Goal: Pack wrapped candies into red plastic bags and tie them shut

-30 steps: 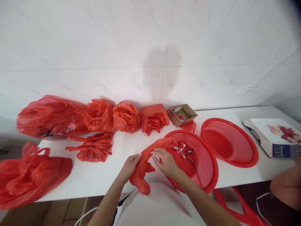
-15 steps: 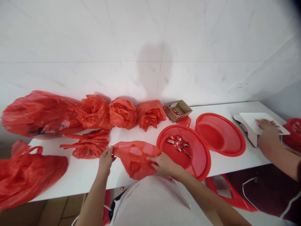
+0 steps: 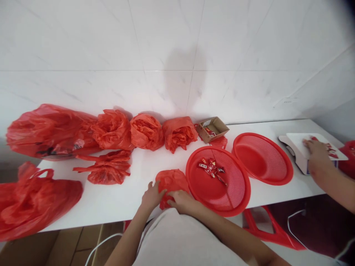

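A red plastic bag lies bunched on the table close in front of my body. My left hand grips its left edge, fingers bent at the plastic. From the right, my right hand pinches the near part of the same bag. The two hands are close together, and the bag's near side is partly hidden behind them. Right beside it stands a red mesh basket with several small red wrapped packets lying in it.
Several filled red bags line the wall, and another bag sits at the left. Behind the basket is a cardboard box; a second red basket stands rightward. A co-worker's hand rests over packets on a white scale.
My left hand has moved right, towards my right hand. The bag, stretched out between my hands before, is now folded smaller and down on the table.
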`<act>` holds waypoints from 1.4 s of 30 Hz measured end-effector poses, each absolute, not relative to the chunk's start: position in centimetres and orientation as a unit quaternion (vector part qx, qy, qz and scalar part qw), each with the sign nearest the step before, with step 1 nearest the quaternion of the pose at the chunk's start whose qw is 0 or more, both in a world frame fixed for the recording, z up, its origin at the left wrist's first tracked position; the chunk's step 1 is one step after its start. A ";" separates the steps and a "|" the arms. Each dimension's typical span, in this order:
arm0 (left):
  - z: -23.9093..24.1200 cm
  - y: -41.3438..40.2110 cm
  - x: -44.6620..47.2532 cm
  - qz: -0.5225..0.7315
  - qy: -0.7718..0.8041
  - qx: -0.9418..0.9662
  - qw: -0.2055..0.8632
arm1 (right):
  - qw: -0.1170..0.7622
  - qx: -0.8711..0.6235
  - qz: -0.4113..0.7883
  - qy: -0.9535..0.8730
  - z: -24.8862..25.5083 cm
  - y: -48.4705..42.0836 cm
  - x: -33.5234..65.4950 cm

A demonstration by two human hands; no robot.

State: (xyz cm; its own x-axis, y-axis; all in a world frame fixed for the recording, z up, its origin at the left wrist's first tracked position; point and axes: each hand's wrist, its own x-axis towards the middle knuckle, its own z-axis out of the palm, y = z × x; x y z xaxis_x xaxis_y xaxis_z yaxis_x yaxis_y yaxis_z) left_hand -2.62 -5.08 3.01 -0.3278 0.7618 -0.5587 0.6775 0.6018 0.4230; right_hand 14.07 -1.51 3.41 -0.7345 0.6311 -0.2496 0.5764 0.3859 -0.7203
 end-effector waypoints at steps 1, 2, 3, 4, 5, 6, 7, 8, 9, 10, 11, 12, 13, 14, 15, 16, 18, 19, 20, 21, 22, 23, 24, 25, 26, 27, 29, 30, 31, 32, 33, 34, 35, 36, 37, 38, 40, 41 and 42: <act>2.7 -4.9 -2.6 0.058 0.812 0.445 0.374 | 0.017 -0.364 0.421 -0.830 3.4 -1.5 14.2; 2.5 -4.7 -2.4 0.063 0.811 0.448 0.371 | 0.006 -0.363 0.424 -0.830 3.4 -1.6 14.2; 2.2 -4.5 -2.1 0.065 0.812 0.449 0.368 | 0.001 -0.357 0.429 -0.830 3.6 -1.6 14.1; 2.0 -4.3 -1.8 0.067 0.813 0.449 0.366 | 0.003 -0.343 0.438 -0.831 3.8 -1.6 14.0; 1.7 -4.1 -1.6 0.070 0.814 0.446 0.364 | 0.018 -0.325 0.448 -0.833 4.1 -1.5 13.9; 1.5 -4.1 -1.5 0.074 0.816 0.443 0.364 | 0.046 -0.309 0.457 -0.833 4.5 -1.1 13.9; 1.2 -4.1 -1.6 0.083 0.817 0.438 0.366 | 0.084 -0.301 0.463 -0.830 4.9 -0.5 13.9; 1.1 -4.1 -1.9 0.096 0.817 0.434 0.368 | 0.129 -0.307 0.460 -0.823 5.2 0.4 14.2; 1.0 -4.3 -2.2 0.115 0.816 0.429 0.370 | 0.177 -0.333 0.444 -0.813 5.4 1.7 14.7; 1.0 -4.5 -2.7 0.138 0.814 0.424 0.372 | 0.216 -0.375 0.415 -0.800 5.4 3.2 15.5; 1.1 -4.7 -3.1 0.164 0.812 0.417 0.374 | 0.236 -0.425 0.377 -0.788 5.2 4.9 16.4; 1.4 -5.0 -3.5 0.191 0.808 0.411 0.377 | 0.238 -0.481 0.330 -0.777 4.7 6.7 17.5; 1.6 -5.2 -3.9 0.214 0.803 0.407 0.379 | 0.207 -0.528 0.288 -0.771 4.0 8.5 18.7; 1.9 -5.4 -4.1 0.244 0.796 0.397 0.387 | 0.152 -0.563 0.259 -0.770 3.0 10.0 19.9; 2.3 -5.5 -4.2 0.285 0.783 0.375 0.406 | 0.123 -0.581 0.250 -0.764 1.9 11.2 20.9; 2.6 -5.6 -4.2 0.337 0.764 0.340 0.433 | 0.097 -0.594 0.246 -0.760 0.7 12.1 21.9; 3.0 -5.7 -3.9 0.443 0.708 0.246 0.492 | 0.074 -0.605 0.252 -0.751 -1.5 12.9 23.2; 3.2 -5.8 -3.8 0.484 0.679 0.202 0.513 | 0.070 -0.609 0.255 -0.747 -2.4 13.0 23.6; 3.2 -5.8 -3.6 0.512 0.657 0.171 0.526 | 0.068 -0.612 0.260 -0.743 -3.1 13.0 23.8; 3.3 -5.8 -3.5 0.524 0.648 0.159 0.530 | 0.071 -0.615 0.266 -0.739 -3.7 12.9 23.9; 3.3 -5.9 -3.4 0.531 0.644 0.155 0.529 | 0.076 -0.618 0.274 -0.733 -4.1 12.9 24.0; 3.2 -5.9 -3.4 0.535 0.643 0.154 0.526 | 0.085 -0.621 0.284 -0.726 -4.3 13.0 24.0; 3.2 -5.9 -3.3 0.539 0.644 0.154 0.521 | 0.096 -0.624 0.296 -0.717 -4.5 13.1 24.0; 3.2 -6.0 -3.3 0.540 0.646 0.156 0.516 | 0.110 -0.626 0.310 -0.707 -4.4 13.3 24.1; 3.2 -6.1 -3.2 0.539 0.649 0.160 0.513 | 0.127 -0.628 0.326 -0.695 -4.3 13.6 24.2; 3.3 -6.1 -3.2 0.537 0.652 0.164 0.510 | 0.147 -0.629 0.344 -0.682 -4.0 13.9 24.2; 3.6 -6.2 -3.0 0.534 0.653 0.175 0.508 | 0.192 -0.626 0.384 -0.650 -2.9 14.2 24.4; 3.7 -6.3 -2.9 0.533 0.651 0.179 0.510 | 0.216 -0.620 0.408 -0.634 -2.1 14.1 24.3; 3.9 -6.3 -2.8 0.534 0.648 0.181 0.511 | 0.238 -0.611 0.431 -0.620 -1.2 13.9 24.1; 4.0 -6.4 -2.6 0.535 0.647 0.182 0.512 | 0.256 -0.599 0.449 -0.611 -0.2 13.4 23.8; 4.1 -6.4 -2.5 0.536 0.646 0.182 0.512 | 0.278 -0.579 0.481 -0.597 0.8 12.6 23.3; 4.2 -6.3 -2.3 0.534 0.647 0.185 0.513 | 0.300 -0.551 0.523 -0.576 1.8 11.7 22.5; 4.2 -6.3 -2.2 0.531 0.646 0.189 0.514 | 0.319 -0.519 0.568 -0.554 2.6 10.6 21.5; 4.2 -6.2 -2.0 0.529 0.644 0.195 0.517 | 0.335 -0.479 0.622 -0.521 3.3 9.4 20.3; 4.1 -6.1 -1.9 0.528 0.640 0.202 0.520 | 0.339 -0.447 0.665 -0.494 3.7 8.2 18.9; 4.0 -6.0 -1.7 0.529 0.635 0.208 0.523 | 0.333 -0.422 0.700 -0.470 3.9 7.1 17.6; 3.7 -5.7 -1.6 0.533 0.631 0.210 0.523 | 0.311 -0.406 0.742 -0.434 3.5 5.4 15.1; 3.5 -5.6 -1.6 0.534 0.634 0.206 0.519 | 0.305 -0.408 0.750 -0.422 3.1 4.9 14.2; 3.4 -5.6 -1.6 0.533 0.639 0.204 0.516 | 0.305 -0.414 0.751 -0.415 2.6 4.6 13.5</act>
State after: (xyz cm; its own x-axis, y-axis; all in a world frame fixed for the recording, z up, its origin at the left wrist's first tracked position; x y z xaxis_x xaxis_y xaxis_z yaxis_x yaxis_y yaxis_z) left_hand -1.59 -5.58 3.37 -0.3835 0.8107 -0.4423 -0.2900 0.3490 0.8911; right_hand 13.54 4.63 2.61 -0.4702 0.8016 -0.3693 -0.1143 -0.4702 -0.8751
